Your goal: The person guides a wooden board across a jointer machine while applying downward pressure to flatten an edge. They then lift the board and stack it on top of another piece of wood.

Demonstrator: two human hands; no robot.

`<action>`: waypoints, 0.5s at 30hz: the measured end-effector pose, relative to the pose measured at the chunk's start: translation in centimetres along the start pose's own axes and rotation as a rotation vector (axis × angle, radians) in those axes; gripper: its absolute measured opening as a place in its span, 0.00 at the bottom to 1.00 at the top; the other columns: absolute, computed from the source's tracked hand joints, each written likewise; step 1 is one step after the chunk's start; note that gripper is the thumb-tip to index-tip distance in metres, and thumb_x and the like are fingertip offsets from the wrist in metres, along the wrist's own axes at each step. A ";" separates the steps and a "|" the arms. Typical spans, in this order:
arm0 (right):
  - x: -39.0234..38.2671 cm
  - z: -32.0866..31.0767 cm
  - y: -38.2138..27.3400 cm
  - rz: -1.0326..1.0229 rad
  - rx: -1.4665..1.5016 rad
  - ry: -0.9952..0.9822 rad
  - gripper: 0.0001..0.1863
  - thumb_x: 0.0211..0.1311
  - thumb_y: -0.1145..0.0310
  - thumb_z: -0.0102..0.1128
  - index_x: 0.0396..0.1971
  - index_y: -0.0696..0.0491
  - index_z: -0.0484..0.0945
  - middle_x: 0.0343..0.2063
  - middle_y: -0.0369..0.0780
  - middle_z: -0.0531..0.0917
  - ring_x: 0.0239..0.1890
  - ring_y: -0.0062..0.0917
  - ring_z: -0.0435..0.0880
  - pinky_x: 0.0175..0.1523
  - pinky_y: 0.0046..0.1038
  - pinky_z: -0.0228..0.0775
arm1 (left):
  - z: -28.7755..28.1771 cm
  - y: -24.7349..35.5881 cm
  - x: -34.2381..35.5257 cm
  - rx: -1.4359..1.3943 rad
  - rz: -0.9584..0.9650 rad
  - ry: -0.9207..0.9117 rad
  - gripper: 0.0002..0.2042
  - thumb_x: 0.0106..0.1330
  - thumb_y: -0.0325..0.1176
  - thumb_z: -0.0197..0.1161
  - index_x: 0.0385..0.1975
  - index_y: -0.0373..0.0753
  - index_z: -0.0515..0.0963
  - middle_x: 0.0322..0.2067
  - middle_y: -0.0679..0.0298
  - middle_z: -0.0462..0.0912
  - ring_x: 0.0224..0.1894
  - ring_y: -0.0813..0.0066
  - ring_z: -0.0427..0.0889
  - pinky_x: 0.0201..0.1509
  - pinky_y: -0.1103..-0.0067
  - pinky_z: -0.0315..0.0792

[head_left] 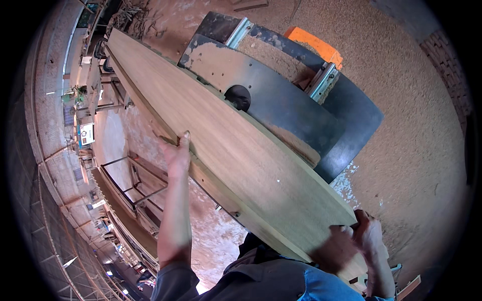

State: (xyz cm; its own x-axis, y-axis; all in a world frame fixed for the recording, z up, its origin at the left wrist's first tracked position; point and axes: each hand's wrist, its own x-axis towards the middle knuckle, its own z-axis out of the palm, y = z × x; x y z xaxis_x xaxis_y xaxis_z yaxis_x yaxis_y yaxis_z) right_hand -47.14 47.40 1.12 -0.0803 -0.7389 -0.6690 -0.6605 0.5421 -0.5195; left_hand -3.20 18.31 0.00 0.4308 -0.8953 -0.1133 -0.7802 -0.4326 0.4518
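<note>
Long, pale wooden board (228,138) lies on a diagonal, running from far left to near right, its flat face up. A narrower wooden strip (221,193) follows its left long edge; a few dark holes show in it.

Hands well apart, both clamped on the board. Left hand (175,158) grips the left long edge about midway, thumb over the top, fingers mostly hidden below. Right hand (369,235) closes on the near right corner, fingers bent; its underside grip cannot be seen. A dark shadow falls on the wood beside it.

Along the board's right side: a dark machine bench (296,120), dusted with tan powder. A round black part (238,98) sits right beside the board's edge. Two metal rails (239,32) (323,83) cross the bench farther off, with an orange piece (316,45) behind them.

Sawdust (406,125) covers the floor to the right. On the left stands a dark metal frame (133,183); wood scraps (130,20) are heaped at far left.
</note>
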 end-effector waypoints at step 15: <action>0.3 -0.6 -0.6 -0.005 -0.099 -0.074 0.34 0.53 0.35 0.62 0.35 0.56 0.78 0.27 0.48 0.81 0.32 0.45 0.84 0.36 0.43 0.75 | 0.2 -0.6 0.6 -0.065 0.047 0.016 0.54 0.60 0.45 0.72 0.70 0.22 0.37 0.69 0.38 0.52 0.72 0.53 0.56 0.74 0.70 0.52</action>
State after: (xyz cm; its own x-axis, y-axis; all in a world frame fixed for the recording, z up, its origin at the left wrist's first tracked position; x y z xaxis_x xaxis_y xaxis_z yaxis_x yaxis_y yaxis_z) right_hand -47.22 46.66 1.57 -0.0240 -0.7076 -0.7062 -0.7315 0.4939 -0.4700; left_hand -2.53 18.00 -0.56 0.4019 -0.9124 -0.0771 -0.7689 -0.3820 0.5127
